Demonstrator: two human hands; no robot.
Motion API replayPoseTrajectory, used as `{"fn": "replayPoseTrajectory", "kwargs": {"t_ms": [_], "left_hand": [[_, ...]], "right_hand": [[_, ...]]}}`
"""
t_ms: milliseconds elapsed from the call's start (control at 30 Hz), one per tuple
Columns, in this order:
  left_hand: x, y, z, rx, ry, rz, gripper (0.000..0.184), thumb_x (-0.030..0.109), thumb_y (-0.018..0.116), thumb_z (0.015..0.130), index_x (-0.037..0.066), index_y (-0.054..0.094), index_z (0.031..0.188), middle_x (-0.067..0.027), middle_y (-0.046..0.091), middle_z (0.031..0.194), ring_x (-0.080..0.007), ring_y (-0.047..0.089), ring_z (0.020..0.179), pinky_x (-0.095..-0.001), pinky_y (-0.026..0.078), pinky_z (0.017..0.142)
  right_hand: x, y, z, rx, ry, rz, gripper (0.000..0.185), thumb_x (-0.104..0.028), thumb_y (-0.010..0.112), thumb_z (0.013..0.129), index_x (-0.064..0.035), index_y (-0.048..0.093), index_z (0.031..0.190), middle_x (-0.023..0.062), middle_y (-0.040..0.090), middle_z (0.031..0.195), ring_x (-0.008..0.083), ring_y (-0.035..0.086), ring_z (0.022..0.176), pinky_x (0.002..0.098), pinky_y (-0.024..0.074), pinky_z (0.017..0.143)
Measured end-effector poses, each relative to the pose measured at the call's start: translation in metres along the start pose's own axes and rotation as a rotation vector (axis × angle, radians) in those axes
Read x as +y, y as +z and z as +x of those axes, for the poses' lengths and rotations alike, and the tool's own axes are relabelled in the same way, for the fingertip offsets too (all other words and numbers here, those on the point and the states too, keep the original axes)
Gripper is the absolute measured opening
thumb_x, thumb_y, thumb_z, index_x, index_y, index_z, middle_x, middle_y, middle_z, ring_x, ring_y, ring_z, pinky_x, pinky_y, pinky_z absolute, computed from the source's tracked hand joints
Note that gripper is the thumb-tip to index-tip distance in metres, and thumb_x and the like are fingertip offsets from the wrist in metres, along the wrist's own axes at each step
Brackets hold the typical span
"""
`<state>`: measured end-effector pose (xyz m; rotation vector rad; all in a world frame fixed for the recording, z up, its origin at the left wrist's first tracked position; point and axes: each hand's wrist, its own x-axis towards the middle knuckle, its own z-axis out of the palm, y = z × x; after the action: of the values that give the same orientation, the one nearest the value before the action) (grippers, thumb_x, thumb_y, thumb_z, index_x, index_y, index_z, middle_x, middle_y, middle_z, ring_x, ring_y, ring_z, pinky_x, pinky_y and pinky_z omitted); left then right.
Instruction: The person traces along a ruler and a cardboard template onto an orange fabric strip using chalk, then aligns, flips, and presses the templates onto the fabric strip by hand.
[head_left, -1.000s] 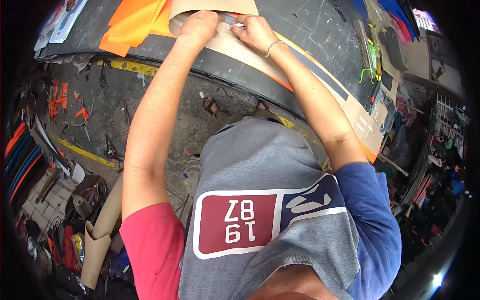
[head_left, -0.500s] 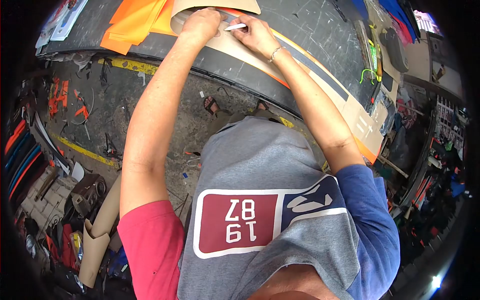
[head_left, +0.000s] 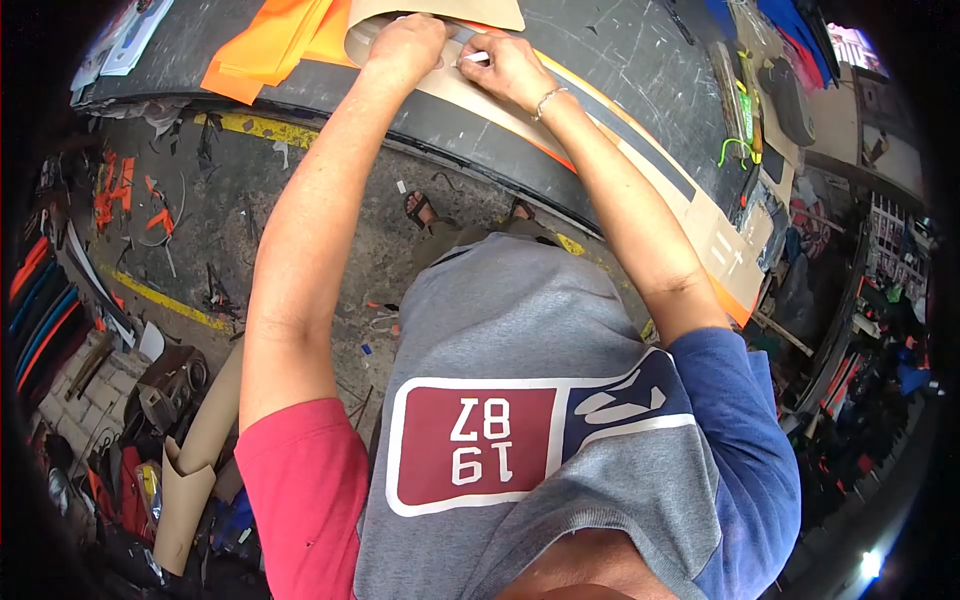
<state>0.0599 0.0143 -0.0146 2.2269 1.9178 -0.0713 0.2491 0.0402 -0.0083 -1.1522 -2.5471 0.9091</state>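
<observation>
Head view: our right hand (head_left: 512,72), over the brown card (head_left: 462,91) on the worktop (head_left: 610,60), has its grip clamped on a small white tool (head_left: 477,57). Left along the card is our left hand (head_left: 410,48); its grip is hidden, we cannot tell. We should press the card flat and guide the tool lightly. Orange sheets (head_left: 265,48) lie left of the card.

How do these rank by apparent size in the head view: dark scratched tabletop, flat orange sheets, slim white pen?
Dark scratched tabletop
Flat orange sheets
Slim white pen, partly covered by the right hand
</observation>
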Motion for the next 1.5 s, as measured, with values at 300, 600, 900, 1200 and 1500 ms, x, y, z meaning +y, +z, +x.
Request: {"fn": "replayPoseTrajectory", "kwargs": {"t_ms": [300, 600, 900, 1200, 1500], "left_hand": [[0.011, -0.012, -0.007, -0.038, -0.032, -0.069, 0.066, 0.022, 0.078, 0.08, 0.026, 0.057, 0.143, -0.0181, 0.061, 0.132, -0.034, 0.062, 0.118, -0.0431, 0.049, 0.103], [0.024, -0.019, -0.008, -0.08, -0.061, -0.004, 0.07, 0.035, 0.078, 0.081, 0.029, 0.053, 0.146, -0.0192, 0.061, 0.132, -0.0324, 0.061, 0.121, -0.0437, 0.05, 0.102], [0.026, -0.018, -0.009, -0.067, -0.044, 0.025, 0.067, 0.031, 0.077, 0.083, 0.029, 0.053, 0.145, -0.0125, 0.067, 0.125, -0.0285, 0.062, 0.12, -0.041, 0.051, 0.099], [0.021, -0.004, 0.002, -0.101, -0.058, -0.007, 0.068, 0.032, 0.077, 0.084, 0.031, 0.051, 0.147, -0.0119, 0.067, 0.126, -0.0294, 0.062, 0.121, -0.0426, 0.053, 0.098], [0.026, -0.007, -0.005, -0.081, -0.093, -0.035, 0.065, 0.029, 0.075, 0.079, 0.022, 0.057, 0.142, -0.0217, 0.056, 0.139, -0.0376, 0.057, 0.124, -0.0463, 0.04, 0.111]], "right_hand": [[0.017, -0.014, -0.021, 0.239, 0.135, 0.188, 0.029, -0.021, 0.066, 0.088, -0.0105, 0.071, 0.115, 0.0161, 0.072, 0.088, 0.0267, 0.072, 0.082, 0.0363, 0.0556, 0.08], [0.023, -0.008, -0.027, 0.215, 0.001, 0.048, 0.026, -0.02, 0.068, 0.085, -0.0055, 0.074, 0.106, 0.0171, 0.07, 0.103, 0.0291, 0.071, 0.087, 0.0392, 0.056, 0.084], [0.021, -0.01, -0.024, 0.159, 0.002, -0.056, 0.028, -0.025, 0.068, 0.086, -0.0056, 0.075, 0.105, 0.0172, 0.071, 0.101, 0.0324, 0.07, 0.094, 0.041, 0.0543, 0.09], [0.015, -0.01, -0.034, 0.094, -0.022, 0.028, 0.024, -0.021, 0.068, 0.086, -0.0081, 0.075, 0.106, 0.0162, 0.073, 0.099, 0.0268, 0.073, 0.088, 0.0365, 0.0567, 0.085], [0.017, -0.008, -0.027, 0.066, 0.07, -0.021, 0.026, -0.024, 0.068, 0.086, -0.0069, 0.074, 0.105, 0.0171, 0.072, 0.097, 0.0271, 0.072, 0.089, 0.0377, 0.0557, 0.086]]}}
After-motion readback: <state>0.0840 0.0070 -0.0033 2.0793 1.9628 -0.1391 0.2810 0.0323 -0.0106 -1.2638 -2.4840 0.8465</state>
